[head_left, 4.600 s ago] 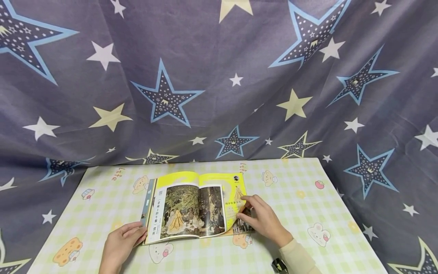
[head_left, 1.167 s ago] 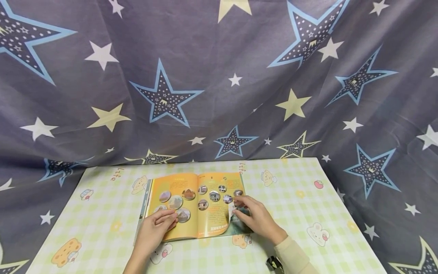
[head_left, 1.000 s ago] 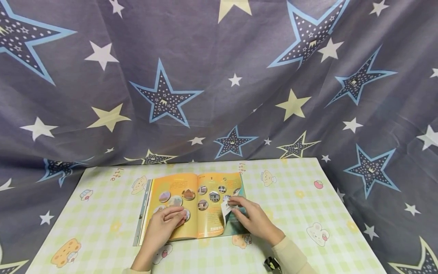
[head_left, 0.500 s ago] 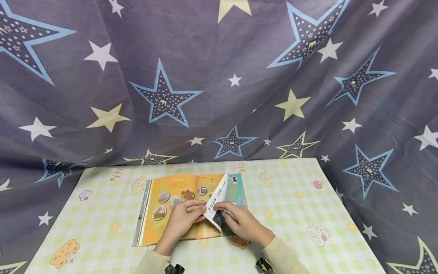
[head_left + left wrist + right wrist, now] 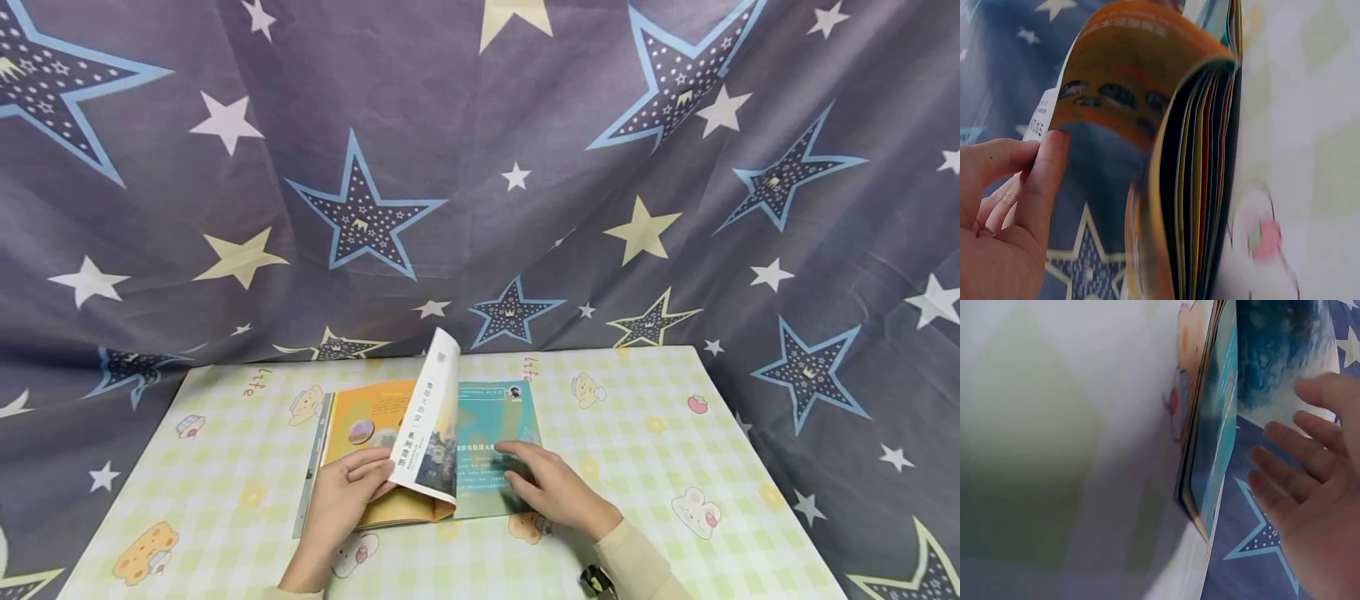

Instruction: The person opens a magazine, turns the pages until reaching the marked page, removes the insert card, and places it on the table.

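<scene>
An open magazine (image 5: 352, 433) lies on the table, with orange printing on its left side and a teal page (image 5: 487, 492) on its right. One page (image 5: 435, 442), white-edged with a painting printed on it, stands raised and curved near the spine. My left hand (image 5: 341, 492) pinches that page's outer edge between thumb and finger; the left wrist view shows its orange underside (image 5: 1116, 56) bowing over the stacked pages (image 5: 1200, 181). Over the teal page hovers my right hand (image 5: 558, 492), holding nothing, its fingers (image 5: 1291, 450) spread and loosely bent in the right wrist view.
The magazine rests on a green-and-white checked tablecloth (image 5: 622, 450) printed with cartoon animals. A dark curtain (image 5: 465, 208) patterned with stars hangs behind the table and along its sides. A small black device (image 5: 597, 581) sits by the right sleeve.
Several pages have been turned since the earliest frame. The right hand carried the current page leftward, then let go and moved back right; the left hand now holds it, farther left and more upright.
</scene>
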Tool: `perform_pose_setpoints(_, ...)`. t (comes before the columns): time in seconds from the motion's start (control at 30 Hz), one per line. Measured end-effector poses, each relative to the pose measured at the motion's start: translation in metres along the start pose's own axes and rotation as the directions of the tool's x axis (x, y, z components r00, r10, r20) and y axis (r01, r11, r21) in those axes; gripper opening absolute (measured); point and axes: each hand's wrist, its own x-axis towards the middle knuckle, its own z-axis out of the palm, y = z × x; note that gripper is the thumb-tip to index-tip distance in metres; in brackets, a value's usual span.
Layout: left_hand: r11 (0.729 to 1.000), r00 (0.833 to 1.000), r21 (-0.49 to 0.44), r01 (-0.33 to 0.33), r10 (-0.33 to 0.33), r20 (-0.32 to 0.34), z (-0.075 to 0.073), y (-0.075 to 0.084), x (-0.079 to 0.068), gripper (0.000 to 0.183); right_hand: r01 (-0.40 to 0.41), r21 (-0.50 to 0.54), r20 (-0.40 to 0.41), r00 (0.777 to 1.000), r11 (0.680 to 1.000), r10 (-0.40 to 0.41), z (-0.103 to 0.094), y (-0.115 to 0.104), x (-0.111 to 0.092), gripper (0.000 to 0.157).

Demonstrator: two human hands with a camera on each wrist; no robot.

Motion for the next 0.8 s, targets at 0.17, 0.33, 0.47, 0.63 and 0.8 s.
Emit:
perform_pose_setpoints(0.17,0.998,0.995,0.018,0.061,-0.06,-0.078,-0.033,-0.003,-0.012,0.03,-0.021,-0.113,0.098,0.995,0.993,0.033,-0.001,0.009,-0.004,0.056)
perform_pose_setpoints(0.33,0.994,0.984,0.003,0.107,-0.105,-0.141,-0.056,-0.01,-0.02,0.035,-0.002,-0.217,0.195,0.98,0.976,0.046,0.002,0.015,-0.006,0.071)
perform_pose_setpoints(0.47,0.991,0.975,0.017,0.129,-0.124,-0.184,-0.067,-0.017,-0.022,0.038,0.018,-0.26,0.218,0.975,0.965,0.04,0.005,0.016,-0.007,0.075)
perform_pose_setpoints(0.63,0.982,0.961,0.074,0.175,-0.155,-0.229,-0.076,-0.027,-0.021,0.036,0.039,-0.278,0.215,0.976,0.96,0.023,0.006,0.016,-0.007,0.074)
perform_pose_setpoints(0.8,0.97,0.952,0.089,0.227,-0.202,-0.231,-0.083,-0.035,-0.02,0.038,0.047,-0.271,0.213,0.977,0.962,0.012,0.006,0.017,-0.007,0.069)
